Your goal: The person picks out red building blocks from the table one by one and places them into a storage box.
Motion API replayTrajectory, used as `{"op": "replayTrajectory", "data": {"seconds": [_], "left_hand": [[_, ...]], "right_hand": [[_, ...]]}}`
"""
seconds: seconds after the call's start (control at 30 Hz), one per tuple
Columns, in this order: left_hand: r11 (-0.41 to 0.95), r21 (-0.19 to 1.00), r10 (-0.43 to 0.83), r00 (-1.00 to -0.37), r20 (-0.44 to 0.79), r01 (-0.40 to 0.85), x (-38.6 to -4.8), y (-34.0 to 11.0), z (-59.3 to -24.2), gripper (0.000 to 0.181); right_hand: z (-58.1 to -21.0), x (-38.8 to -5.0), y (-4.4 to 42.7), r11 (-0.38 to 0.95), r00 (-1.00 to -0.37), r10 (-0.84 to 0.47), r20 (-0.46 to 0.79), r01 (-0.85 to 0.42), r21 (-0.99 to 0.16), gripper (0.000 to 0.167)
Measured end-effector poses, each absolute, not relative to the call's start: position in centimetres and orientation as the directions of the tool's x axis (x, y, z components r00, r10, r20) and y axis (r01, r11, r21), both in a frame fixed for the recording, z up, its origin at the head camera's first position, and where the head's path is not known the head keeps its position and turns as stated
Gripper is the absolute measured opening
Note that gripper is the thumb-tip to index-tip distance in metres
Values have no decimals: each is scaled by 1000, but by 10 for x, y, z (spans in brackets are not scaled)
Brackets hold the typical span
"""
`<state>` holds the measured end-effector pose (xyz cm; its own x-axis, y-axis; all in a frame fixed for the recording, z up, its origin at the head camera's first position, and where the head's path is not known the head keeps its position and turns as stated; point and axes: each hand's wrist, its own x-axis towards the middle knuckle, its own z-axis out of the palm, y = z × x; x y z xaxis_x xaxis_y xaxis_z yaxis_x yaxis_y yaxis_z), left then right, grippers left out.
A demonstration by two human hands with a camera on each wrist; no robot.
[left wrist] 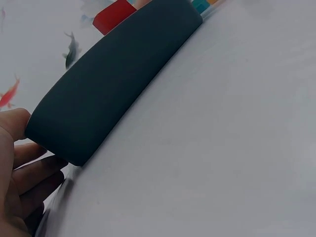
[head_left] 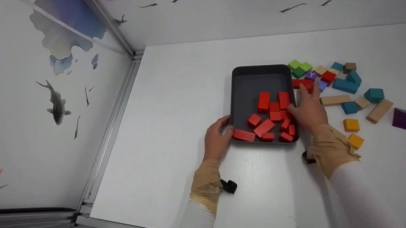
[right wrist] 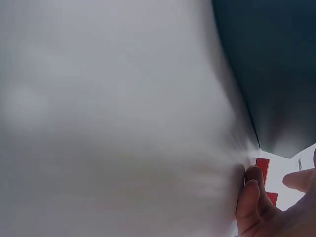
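Observation:
A dark grey tray [head_left: 256, 82] holds several red blocks [head_left: 264, 126], mostly in its near half. My left hand [head_left: 216, 140] grips the tray's near-left corner; in the left wrist view its thumb lies at the tray wall [left wrist: 106, 91] and its fingers sit below. Just outside the tray's right rim lies a long red block [head_left: 300, 83]. My right hand [head_left: 310, 113] reaches over beside it, fingertips at the block, thumb by the rim. In the right wrist view, thumb and fingers stand apart; whether the fingertips touch the block is unclear.
Right of the tray lie loose blocks: green [head_left: 298, 72], teal [head_left: 346, 85], natural wood [head_left: 380, 111], yellow [head_left: 351, 125] and purple [head_left: 403, 118]. Another red block [head_left: 328, 77] sits among them. A metal frame rail [head_left: 115, 130] borders the white table on the left.

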<state>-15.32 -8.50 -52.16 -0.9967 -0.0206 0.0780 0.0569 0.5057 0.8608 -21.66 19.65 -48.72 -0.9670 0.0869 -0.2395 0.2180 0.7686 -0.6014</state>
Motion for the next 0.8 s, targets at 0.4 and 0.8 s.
{"op": "replayTrajectory", "data": {"seconds": [0.4, 0.8], "left_hand": [[509, 859, -31, -996, 81, 54, -152, -85, -523, 34], [515, 855, -39, -996, 86, 54, -154, -85, -521, 34]], "right_hand": [[-491, -222, 199, 756, -968, 107, -228, 228, -614, 79], [-487, -221, 204, 750, -963, 110, -245, 242, -615, 81]]}}
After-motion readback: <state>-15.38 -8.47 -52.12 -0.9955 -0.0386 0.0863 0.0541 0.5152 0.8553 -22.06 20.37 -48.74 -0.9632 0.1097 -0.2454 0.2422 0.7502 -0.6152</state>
